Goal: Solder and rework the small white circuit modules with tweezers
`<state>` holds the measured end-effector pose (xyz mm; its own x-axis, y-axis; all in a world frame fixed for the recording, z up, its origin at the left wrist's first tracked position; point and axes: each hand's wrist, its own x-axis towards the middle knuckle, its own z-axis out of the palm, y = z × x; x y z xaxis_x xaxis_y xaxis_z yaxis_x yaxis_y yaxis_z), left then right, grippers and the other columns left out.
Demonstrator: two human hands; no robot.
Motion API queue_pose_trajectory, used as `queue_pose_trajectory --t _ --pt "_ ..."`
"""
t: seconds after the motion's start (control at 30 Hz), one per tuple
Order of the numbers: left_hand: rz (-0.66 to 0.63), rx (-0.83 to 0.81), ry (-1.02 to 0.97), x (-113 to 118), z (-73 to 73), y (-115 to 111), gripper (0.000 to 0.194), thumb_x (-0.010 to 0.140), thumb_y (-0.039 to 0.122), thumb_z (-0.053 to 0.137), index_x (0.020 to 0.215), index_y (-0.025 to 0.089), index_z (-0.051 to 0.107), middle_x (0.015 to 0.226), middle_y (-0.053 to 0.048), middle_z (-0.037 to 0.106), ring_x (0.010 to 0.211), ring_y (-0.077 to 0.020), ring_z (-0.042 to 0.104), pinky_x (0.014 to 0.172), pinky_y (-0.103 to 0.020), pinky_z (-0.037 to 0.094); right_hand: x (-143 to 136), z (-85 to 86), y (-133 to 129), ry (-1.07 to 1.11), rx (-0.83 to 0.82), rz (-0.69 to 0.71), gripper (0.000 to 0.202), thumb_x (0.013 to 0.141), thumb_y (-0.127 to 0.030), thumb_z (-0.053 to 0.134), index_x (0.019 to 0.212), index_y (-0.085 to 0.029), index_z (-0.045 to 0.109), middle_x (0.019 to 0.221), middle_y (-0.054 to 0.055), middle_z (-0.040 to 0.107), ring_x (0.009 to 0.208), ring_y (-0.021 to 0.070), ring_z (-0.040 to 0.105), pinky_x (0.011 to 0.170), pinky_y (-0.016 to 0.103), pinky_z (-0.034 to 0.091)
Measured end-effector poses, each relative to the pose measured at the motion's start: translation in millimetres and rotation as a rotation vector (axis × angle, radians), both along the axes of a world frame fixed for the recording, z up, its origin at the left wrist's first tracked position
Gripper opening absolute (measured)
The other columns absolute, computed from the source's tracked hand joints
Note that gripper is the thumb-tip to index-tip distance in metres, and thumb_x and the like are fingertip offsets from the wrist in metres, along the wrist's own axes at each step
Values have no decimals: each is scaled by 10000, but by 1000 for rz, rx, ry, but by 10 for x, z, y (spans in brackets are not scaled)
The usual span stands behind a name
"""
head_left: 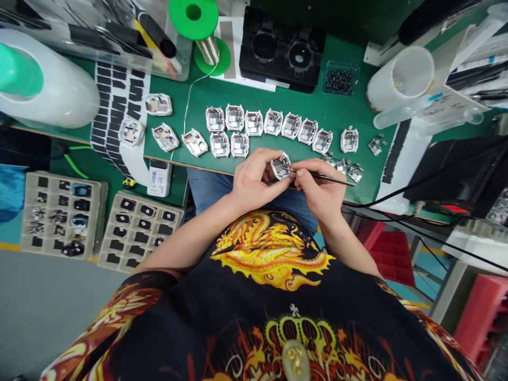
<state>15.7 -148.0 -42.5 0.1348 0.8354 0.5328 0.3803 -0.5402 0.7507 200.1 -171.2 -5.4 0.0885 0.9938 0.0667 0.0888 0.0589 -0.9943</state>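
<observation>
Near the bench's front edge, my left hand (pixel 254 180) grips a white watch case (pixel 281 166) between thumb and fingers, its inner circuit board facing up. Pinched in my right hand (pixel 322 189) is a thin dark tool, perhaps tweezers (pixel 333 178), whose tip meets the right side of the case. The exact tip is too small to make out. Small circuit boards (pixel 354 172) lie just beyond my right hand. Behind my hands, several similar watch cases (pixel 273 122) stand in rows on the green bench (pixel 270 100), and one more case (pixel 350 139) sits apart at the right.
A solder wire spool (pixel 193 18) and a black two-lens fixture (pixel 281 50) stand at the back. A small clear tray (pixel 340 79) holds dark parts. At left are a white bottle (pixel 79 84) and compartment trays (pixel 138 227); a white cup (pixel 410 74) and black cables (pixel 381 201) are at right.
</observation>
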Motion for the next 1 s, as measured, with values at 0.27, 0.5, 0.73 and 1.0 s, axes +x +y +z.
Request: queue_pose_trajectory --t 0.27,0.5,0.73,1.0 --pt "-3 3 7 6 -24 6 413 986 393 822 1327 240 645 1005 5 697 651 -92 625 586 -252 494 6 -1 -90 -437 491 12 235 1033 -193 789 1229 -311 844 1049 15 856 937 191 810 851 386 679" --pt "33 2 85 25 -81 -13 401 1006 417 739 1346 249 608 1048 -5 712 628 -99 605 616 -281 529 27 -99 -85 -570 588 74 316 1036 -184 772 1328 -300 795 1104 32 848 937 205 800 837 405 667" --pt "53 37 130 34 -80 -5 378 1007 426 725 1318 245 612 1008 -5 699 648 -125 588 648 -302 518 21 -110 -80 -566 604 83 316 1037 -194 766 1333 -302 789 1119 33 859 926 207 801 828 403 661" --pt "59 29 189 43 -80 5 356 990 332 684 1321 221 610 1078 -59 762 937 -214 776 800 -347 612 0 -156 -123 -723 628 73 313 1050 -225 730 1346 -313 786 1118 49 876 931 234 815 803 424 678"
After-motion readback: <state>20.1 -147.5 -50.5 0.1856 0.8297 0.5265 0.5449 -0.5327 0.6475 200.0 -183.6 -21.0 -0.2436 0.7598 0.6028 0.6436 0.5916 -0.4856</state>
